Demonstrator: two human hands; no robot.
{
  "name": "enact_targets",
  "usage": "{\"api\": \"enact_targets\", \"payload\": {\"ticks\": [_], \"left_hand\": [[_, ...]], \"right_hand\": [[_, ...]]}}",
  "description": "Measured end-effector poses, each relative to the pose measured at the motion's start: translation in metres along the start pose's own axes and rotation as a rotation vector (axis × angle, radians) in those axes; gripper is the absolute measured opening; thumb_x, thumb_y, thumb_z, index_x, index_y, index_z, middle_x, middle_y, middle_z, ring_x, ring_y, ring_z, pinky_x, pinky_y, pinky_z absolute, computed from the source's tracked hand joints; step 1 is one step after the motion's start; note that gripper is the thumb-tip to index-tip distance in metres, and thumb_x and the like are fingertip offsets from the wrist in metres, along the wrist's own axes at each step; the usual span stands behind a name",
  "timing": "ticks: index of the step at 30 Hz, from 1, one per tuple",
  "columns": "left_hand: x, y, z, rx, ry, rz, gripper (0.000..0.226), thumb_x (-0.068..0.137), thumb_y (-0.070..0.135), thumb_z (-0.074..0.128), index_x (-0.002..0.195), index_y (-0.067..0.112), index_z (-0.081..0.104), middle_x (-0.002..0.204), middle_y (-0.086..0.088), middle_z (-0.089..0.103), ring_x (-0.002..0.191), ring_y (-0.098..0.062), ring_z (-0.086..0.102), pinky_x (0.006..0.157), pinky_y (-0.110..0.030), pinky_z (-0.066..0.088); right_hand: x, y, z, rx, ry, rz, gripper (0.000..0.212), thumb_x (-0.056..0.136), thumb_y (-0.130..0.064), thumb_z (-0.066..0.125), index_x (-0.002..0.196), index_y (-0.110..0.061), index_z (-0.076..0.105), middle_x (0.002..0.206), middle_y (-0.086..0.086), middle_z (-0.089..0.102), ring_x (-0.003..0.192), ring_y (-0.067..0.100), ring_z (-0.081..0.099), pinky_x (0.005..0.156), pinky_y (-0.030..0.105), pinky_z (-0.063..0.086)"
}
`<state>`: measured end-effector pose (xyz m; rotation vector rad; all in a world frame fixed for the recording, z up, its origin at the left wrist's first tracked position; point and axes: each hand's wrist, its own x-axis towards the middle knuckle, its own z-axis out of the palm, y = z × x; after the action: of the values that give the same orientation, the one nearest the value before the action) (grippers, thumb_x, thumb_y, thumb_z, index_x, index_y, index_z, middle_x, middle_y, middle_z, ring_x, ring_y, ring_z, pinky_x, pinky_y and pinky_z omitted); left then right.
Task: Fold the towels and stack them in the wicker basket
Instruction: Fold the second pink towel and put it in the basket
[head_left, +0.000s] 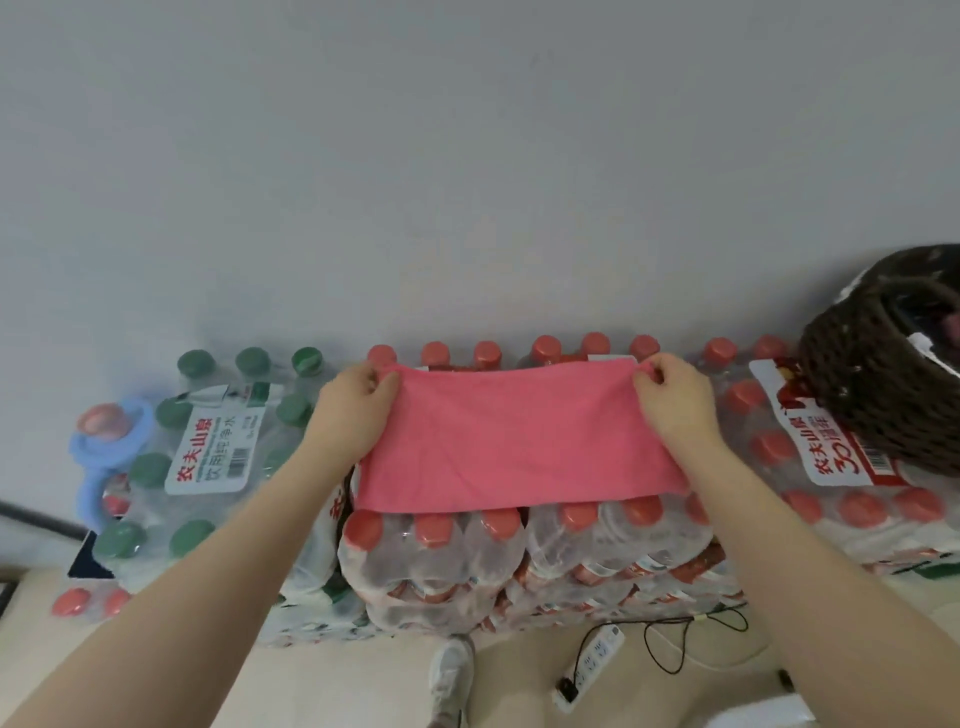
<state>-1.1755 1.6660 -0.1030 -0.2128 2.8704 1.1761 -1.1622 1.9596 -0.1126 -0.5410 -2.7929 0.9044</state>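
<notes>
Left hand (356, 395) and right hand (672, 395) pinch pink towel's (519, 441) far corners | risk: uneven bottle caps (431, 525) skew the fold

2 bare forearms, no sleeves; left hand (358, 400) and right hand (675, 400) ungloved; 1 white sneaker (449, 675).

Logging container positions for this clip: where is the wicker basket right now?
In the head view, the wicker basket sits at the far right edge, tilted on the red-capped bottle packs, right of the pink towel.
</notes>
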Motion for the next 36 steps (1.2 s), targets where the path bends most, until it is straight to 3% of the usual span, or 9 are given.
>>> {"api": "enact_targets", "payload": {"ticks": [9,13,19,22,24,26,29,32,36], "left_hand": [[0.015,0.004,0.007,0.155,0.009,0.104,0.029,0.099,0.022,0.031,0.115,0.005,0.048,0.101,-0.028,0.062,0.096,-0.041,0.057,0.073,-0.037,0.038],[0.024,-0.001,0.011,0.197,0.008,0.096,0.029,0.099,0.025,0.029,0.107,0.001,0.044,0.096,-0.030,0.061,0.089,-0.043,0.058,0.067,-0.035,0.034],[0.034,0.007,0.008,0.595,-0.040,0.072,0.028,0.097,0.025,0.035,0.110,0.003,0.047,0.100,-0.021,0.064,0.092,-0.038,0.063,0.064,-0.034,0.039],[0.032,0.005,0.006,0.761,0.160,0.303,0.015,0.078,0.001,0.053,0.092,0.001,0.053,0.083,-0.019,0.063,0.069,-0.037,0.064,0.050,-0.034,0.047],[0.032,0.011,0.019,0.736,0.201,0.529,0.032,0.069,0.000,0.042,0.095,-0.002,0.060,0.101,-0.024,0.064,0.083,-0.040,0.066,0.061,-0.042,0.055],[0.025,0.022,0.039,0.564,0.026,0.703,0.049,0.074,0.010,0.030,0.110,-0.004,0.060,0.124,-0.026,0.057,0.108,-0.039,0.060,0.085,-0.044,0.051],[0.011,0.029,0.058,0.477,-0.291,0.650,0.075,0.077,0.032,0.003,0.142,0.005,0.031,0.152,-0.015,0.026,0.141,-0.026,0.026,0.115,-0.036,0.015],[0.011,0.011,0.054,0.564,-0.317,0.582,0.095,0.070,0.062,-0.014,0.148,0.013,0.010,0.157,-0.005,0.007,0.146,-0.018,0.004,0.116,-0.030,-0.004],[0.008,0.000,0.037,0.629,-0.332,0.570,0.126,0.048,0.084,-0.026,0.148,0.013,-0.001,0.158,-0.006,-0.004,0.146,-0.018,-0.004,0.113,-0.029,-0.009]], "right_hand": [[0.010,-0.006,0.009,-0.246,0.004,-0.034,0.028,0.098,-0.023,0.033,0.115,-0.005,0.047,0.105,0.031,0.060,0.100,0.045,0.055,0.084,0.045,0.041],[0.011,-0.008,0.010,-0.284,-0.004,-0.003,0.029,0.099,-0.024,0.029,0.111,-0.001,0.044,0.104,0.031,0.059,0.099,0.044,0.054,0.082,0.045,0.040],[0.004,-0.023,0.010,-0.461,-0.025,0.067,0.033,0.098,-0.027,0.033,0.119,-0.002,0.041,0.113,0.022,0.058,0.101,0.039,0.057,0.071,0.038,0.040],[-0.006,-0.031,0.015,-0.594,0.133,0.009,0.042,0.091,-0.020,0.049,0.127,0.000,0.041,0.112,0.022,0.058,0.097,0.040,0.057,0.074,0.042,0.045],[-0.014,-0.048,0.031,-0.534,0.184,-0.188,0.044,0.083,-0.015,0.053,0.124,0.001,0.050,0.107,0.021,0.062,0.093,0.039,0.060,0.076,0.044,0.050],[-0.024,-0.069,0.051,-0.400,0.082,-0.441,0.046,0.082,-0.019,0.039,0.122,-0.002,0.055,0.118,0.017,0.062,0.106,0.034,0.060,0.091,0.045,0.048],[-0.036,-0.081,0.071,-0.352,-0.259,-0.529,0.065,0.085,-0.029,0.012,0.143,-0.008,0.031,0.151,0.010,0.032,0.139,0.023,0.030,0.115,0.035,0.017],[-0.035,-0.064,0.067,-0.491,-0.294,-0.490,0.084,0.074,-0.048,-0.007,0.148,-0.017,0.017,0.157,0.003,0.016,0.145,0.017,0.013,0.117,0.033,0.004],[-0.028,-0.044,0.049,-0.538,-0.328,-0.386,0.090,0.068,-0.061,-0.009,0.149,-0.024,0.005,0.158,-0.003,0.001,0.146,0.014,0.000,0.116,0.033,-0.001]]}}
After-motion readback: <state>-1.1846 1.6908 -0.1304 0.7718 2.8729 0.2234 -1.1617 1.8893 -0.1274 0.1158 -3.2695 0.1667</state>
